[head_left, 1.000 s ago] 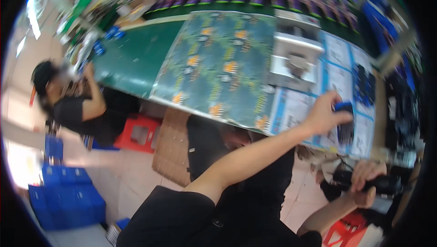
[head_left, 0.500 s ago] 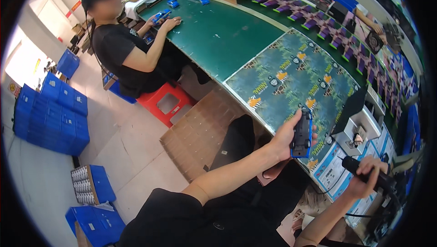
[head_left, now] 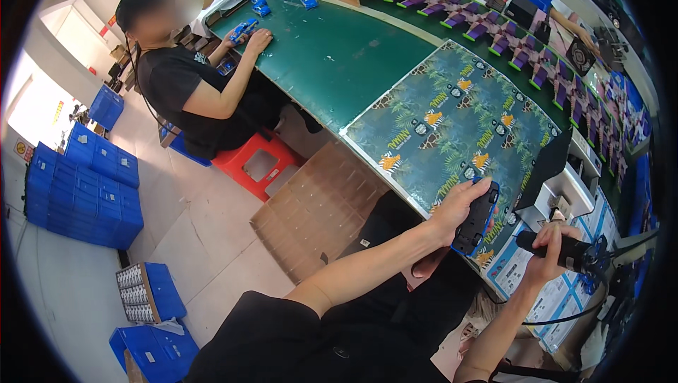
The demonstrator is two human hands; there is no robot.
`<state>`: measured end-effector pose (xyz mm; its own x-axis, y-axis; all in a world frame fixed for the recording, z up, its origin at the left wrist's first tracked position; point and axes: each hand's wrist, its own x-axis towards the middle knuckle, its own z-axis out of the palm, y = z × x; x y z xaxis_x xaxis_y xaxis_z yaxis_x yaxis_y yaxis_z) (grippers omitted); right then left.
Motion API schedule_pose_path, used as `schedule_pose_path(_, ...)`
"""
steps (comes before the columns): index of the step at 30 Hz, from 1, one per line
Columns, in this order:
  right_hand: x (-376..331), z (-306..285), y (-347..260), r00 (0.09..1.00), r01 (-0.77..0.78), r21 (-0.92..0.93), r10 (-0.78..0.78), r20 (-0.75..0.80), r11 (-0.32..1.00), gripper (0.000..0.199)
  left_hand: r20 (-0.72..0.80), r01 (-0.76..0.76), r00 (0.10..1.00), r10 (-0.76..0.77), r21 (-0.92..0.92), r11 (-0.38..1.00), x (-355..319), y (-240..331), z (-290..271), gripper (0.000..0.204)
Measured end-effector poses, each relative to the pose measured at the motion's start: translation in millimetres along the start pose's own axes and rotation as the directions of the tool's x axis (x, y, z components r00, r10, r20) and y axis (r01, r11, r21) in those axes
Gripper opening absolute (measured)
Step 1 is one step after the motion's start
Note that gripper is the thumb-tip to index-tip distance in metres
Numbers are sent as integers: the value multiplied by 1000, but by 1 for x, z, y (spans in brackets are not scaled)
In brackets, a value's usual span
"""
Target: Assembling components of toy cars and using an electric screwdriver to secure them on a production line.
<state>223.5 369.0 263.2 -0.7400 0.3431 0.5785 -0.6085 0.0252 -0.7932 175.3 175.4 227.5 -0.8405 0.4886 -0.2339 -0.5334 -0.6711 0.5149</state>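
My left hand (head_left: 452, 213) grips a toy car (head_left: 477, 219) over the table's near edge. The car's black underside faces up, and blue body shows along its rim. In my right hand (head_left: 548, 250) is a black electric screwdriver (head_left: 578, 256), with fingers wrapped round its barrel. It lies nearly level, its front end toward the car but apart from it. I cannot make out its bit clearly. Just beyond my right hand stands a light grey box-shaped device (head_left: 578, 196) with a metal piece at its front. A patterned mat (head_left: 452, 122) with animal prints lies under and beyond the car.
Printed blue-and-white sheets (head_left: 544, 309) and a black cable lie by my right forearm. At the left, a seated person (head_left: 191, 79) holds a blue car at the green table (head_left: 339, 51). Several purple-and-green pieces line the far side. Blue crates (head_left: 85, 192) stand on the floor.
My right hand has moved up and a little left with the screwdriver, closer to the grey device. The car in my left hand has tilted clockwise and shifted slightly. My view has shifted a little.
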Motion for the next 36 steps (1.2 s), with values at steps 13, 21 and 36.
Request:
schedule_pose_path(13, 52, -12, -51, 979, 164, 329, -111, -172, 930, 12, -38, -182, 976, 214, 394, 901, 7, -22, -8, 25)
schedule_pose_path(21, 71, -14, -46, 957, 237, 27, -228, -182, 971, 15, 76, -273, 959, 274, 519, 810, 12, -40, 2, 25)
schedule_pose_path(36, 83, -3, -52, 984, 140, -237, -161, -74, 961, 14, 95, -287, 956, 279, 507, 813, 8, -39, 0, 32)
